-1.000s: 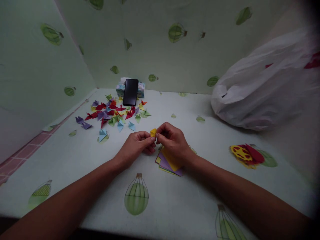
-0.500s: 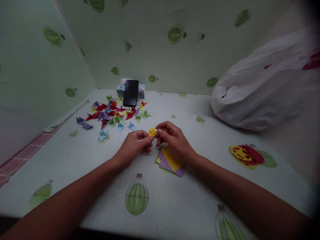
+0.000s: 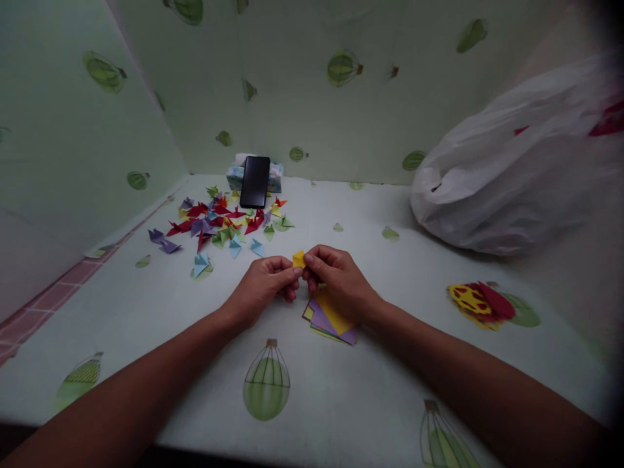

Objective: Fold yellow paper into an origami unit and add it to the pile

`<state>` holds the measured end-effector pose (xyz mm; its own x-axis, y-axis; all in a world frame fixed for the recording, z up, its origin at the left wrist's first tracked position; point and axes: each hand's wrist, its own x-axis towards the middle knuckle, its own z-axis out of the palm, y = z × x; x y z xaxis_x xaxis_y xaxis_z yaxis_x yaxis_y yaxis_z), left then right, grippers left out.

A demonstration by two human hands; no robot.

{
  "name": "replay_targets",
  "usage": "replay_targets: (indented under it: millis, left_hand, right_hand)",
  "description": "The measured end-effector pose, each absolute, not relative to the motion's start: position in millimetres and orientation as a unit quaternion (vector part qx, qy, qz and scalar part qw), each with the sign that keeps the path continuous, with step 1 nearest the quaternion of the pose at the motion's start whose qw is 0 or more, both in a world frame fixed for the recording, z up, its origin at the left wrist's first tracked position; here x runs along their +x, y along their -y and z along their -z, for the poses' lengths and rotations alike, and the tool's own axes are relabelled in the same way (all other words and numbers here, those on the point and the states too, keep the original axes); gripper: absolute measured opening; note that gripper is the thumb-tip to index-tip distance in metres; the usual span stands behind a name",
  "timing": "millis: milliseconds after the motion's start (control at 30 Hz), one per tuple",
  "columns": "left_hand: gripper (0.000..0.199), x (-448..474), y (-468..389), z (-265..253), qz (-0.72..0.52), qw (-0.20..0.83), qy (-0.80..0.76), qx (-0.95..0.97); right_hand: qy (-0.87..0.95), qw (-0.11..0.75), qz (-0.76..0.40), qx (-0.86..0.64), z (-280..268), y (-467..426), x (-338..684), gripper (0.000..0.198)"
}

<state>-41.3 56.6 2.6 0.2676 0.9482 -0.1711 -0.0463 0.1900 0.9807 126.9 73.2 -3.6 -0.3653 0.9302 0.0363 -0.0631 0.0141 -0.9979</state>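
Observation:
A small folded piece of yellow paper (image 3: pixel 299 259) is held up between my two hands above the table. My left hand (image 3: pixel 266 283) pinches its lower left part between thumb and fingers. On the other side, my right hand (image 3: pixel 338 276) grips its right edge with thumb and curled fingers. Beneath my right hand lies a stack of square coloured paper (image 3: pixel 325 318), yellow and purple on top, partly covered by that hand. Several folded paper cranes (image 3: pixel 219 218) in red, purple, green, blue and yellow lie in a heap at the back left.
A black phone (image 3: pixel 255 182) leans against a tissue box (image 3: pixel 234 175) behind the cranes. At the right stands a large white plastic bag (image 3: pixel 497 175). Red and yellow cut-out shapes (image 3: pixel 480 304) lie on the table (image 3: pixel 370 390) in front of it.
My right thumb and fingers have closed in on the yellow paper's right edge, and the paper has turned slightly. My left hand has barely moved.

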Motion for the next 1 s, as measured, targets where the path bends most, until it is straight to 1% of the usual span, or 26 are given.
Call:
replay_targets:
  millis: [67, 133, 233, 333, 533, 800, 1000]
  left_hand:
    - [0.03, -40.8, -56.8, -3.0, -0.407, 0.626, -0.459, 0.481]
    - [0.031, -40.4, -56.9, -3.2, -0.416, 0.624, -0.467, 0.468]
    - [0.032, -40.1, -57.0, -2.4, -0.421, 0.625, -0.471, 0.459]
    - [0.031, -40.3, -57.3, -1.3, -0.418, 0.632, -0.462, 0.461]
    - [0.032, -40.5, -57.5, -2.2, -0.414, 0.628, -0.463, 0.469]
    - [0.031, -40.9, -56.0, -2.5, -0.393, 0.625, -0.461, 0.492]
    - [0.029, -41.8, -56.2, -1.7, -0.388, 0.629, -0.458, 0.494]
  right_hand:
    - [0.574, 0.431, -0.589, -0.371, 3.9, -73.0, 127.4, 0.025]
    - [0.572, 0.454, -0.577, -0.364, 3.8, -73.3, 128.1, 0.017]
    - [0.59, 0.473, -0.549, -0.355, 3.2, -74.8, 128.9, 0.018]
    - [0.612, 0.458, -0.538, -0.357, 2.6, -76.0, 129.2, 0.012]
    - [0.632, 0.448, -0.517, -0.364, 1.1, -75.9, 130.0, 0.008]
    - [0.687, 0.418, -0.45, -0.388, 6.6, -74.9, 130.8, 0.006]
    - [0.684, 0.422, -0.438, -0.403, 8.5, -70.5, 128.7, 0.009]
